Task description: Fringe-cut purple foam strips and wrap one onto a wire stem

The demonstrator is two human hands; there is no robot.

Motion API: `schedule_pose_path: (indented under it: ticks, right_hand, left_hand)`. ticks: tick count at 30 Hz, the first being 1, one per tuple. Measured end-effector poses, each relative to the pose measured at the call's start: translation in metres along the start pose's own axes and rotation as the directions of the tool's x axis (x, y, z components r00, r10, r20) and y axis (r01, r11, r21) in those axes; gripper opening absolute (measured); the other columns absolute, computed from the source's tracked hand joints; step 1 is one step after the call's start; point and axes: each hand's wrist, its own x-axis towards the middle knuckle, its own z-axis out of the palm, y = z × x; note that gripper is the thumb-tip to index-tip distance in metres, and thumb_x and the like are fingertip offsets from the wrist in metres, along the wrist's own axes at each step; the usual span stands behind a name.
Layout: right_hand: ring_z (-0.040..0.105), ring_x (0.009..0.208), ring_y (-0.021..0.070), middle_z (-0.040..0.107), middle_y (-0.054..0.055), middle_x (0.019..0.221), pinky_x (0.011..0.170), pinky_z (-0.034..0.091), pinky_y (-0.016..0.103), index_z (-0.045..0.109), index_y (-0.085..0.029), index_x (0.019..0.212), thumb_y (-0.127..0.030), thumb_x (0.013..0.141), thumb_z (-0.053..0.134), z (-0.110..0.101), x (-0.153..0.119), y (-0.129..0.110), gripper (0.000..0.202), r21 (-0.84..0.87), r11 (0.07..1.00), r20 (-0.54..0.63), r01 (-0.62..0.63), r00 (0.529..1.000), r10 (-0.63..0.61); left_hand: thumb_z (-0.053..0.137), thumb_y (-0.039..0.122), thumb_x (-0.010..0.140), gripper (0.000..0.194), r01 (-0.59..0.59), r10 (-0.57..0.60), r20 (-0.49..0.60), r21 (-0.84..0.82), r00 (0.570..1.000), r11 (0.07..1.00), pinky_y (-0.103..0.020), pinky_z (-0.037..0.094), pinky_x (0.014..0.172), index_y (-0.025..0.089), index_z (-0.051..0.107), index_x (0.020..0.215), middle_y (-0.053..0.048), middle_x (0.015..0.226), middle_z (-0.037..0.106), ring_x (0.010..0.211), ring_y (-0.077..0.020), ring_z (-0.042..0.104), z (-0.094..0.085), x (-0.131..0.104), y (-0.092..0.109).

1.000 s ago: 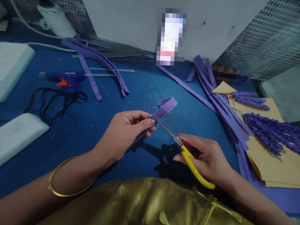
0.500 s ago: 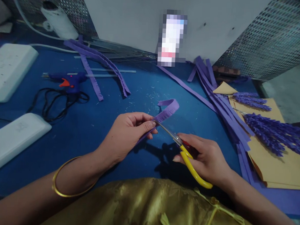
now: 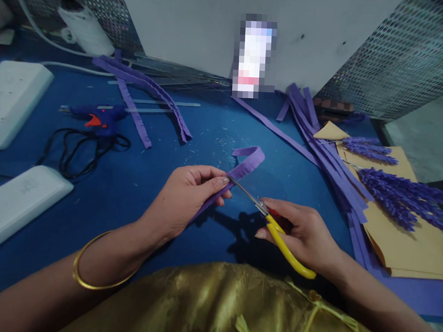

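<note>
Between thumb and fingers, my left hand [image 3: 194, 196] pinches a purple paper strip [image 3: 248, 164]. The strip's far end curls over beyond the fingertips, and its other part trails below the hand. Closed around yellow-handled scissors [image 3: 284, 247], my right hand [image 3: 301, 228] is to the right of the strip. The metal blades reach the strip's edge beside my left thumb. Whether the blades are parted is too small to tell.
Purple strips [image 3: 328, 156] lie at the right beside lavender-like stems [image 3: 400, 196] on brown paper [image 3: 423, 248]. A blue glue gun [image 3: 106, 117], more strips [image 3: 133, 113] and white power strips [image 3: 19, 98] are at the left. A blurred upright screen [image 3: 252, 57] stands behind.
The strip's lower part shows a little more below my left hand. Both hands keep nearly the same place and grip, and the view has shifted slightly.
</note>
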Motion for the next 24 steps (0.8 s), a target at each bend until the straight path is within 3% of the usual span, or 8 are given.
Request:
schedule_pose_path:
  ticks: [5, 8, 17, 24]
  right_hand:
    - [0.051, 0.06, 0.013, 0.061, 0.0, 0.072, 0.054, 0.042, 0.023, 0.072, -0.018, 0.103, -0.051, 0.086, 0.066, -0.003, 0.003, -0.002, 0.037, 0.206, 0.967, 0.133, -0.151, 0.983, 0.125]
    - [0.048, 0.058, 0.0124, 0.057, -0.002, 0.069, 0.052, 0.04, 0.023, 0.073, -0.018, 0.101, -0.054, 0.085, 0.065, -0.002, 0.005, -0.003, 0.04, 0.259, 0.95, 0.156, -0.172, 0.978, 0.135]
    - [0.06, 0.065, 0.0162, 0.071, 0.004, 0.082, 0.061, 0.044, 0.024, 0.069, -0.02, 0.114, -0.058, 0.083, 0.066, 0.006, 0.006, 0.001, 0.049, -0.149, 0.988, -0.049, -0.033, 0.998, 0.026]
    - [0.056, 0.062, 0.0139, 0.068, 0.001, 0.077, 0.057, 0.039, 0.023, 0.07, -0.02, 0.11, -0.056, 0.082, 0.068, 0.006, 0.005, 0.005, 0.046, -0.191, 0.982, -0.085, -0.01, 0.996, -0.006]
  left_hand:
    - [0.074, 0.023, 0.074, 0.008, 0.05, -0.049, 0.029, -0.028, 0.998, 0.998, -0.018, 0.04, 0.052, 0.015, 0.073, 0.071, 0.0, 0.06, 0.067, 0.051, -0.007, 0.053, -0.001, 0.003, 0.0]
    - [0.074, 0.023, 0.073, 0.009, 0.049, -0.048, 0.037, -0.04, 0.998, 0.998, -0.018, 0.04, 0.051, 0.015, 0.072, 0.069, 0.0, 0.059, 0.066, 0.051, -0.0071, 0.053, -0.001, 0.005, -0.003]
    - [0.073, 0.027, 0.075, 0.011, -0.088, 0.089, -0.021, 0.03, 0.996, 0.996, -0.02, 0.044, 0.057, 0.016, 0.071, 0.072, 0.0, 0.064, 0.067, 0.054, -0.0082, 0.054, 0.001, 0.008, -0.012]
    - [0.076, 0.03, 0.074, 0.014, -0.151, 0.152, -0.01, 0.043, 0.988, 0.988, -0.02, 0.045, 0.059, 0.016, 0.072, 0.076, 0.0, 0.066, 0.067, 0.057, -0.0079, 0.055, 0.0, 0.01, -0.013]
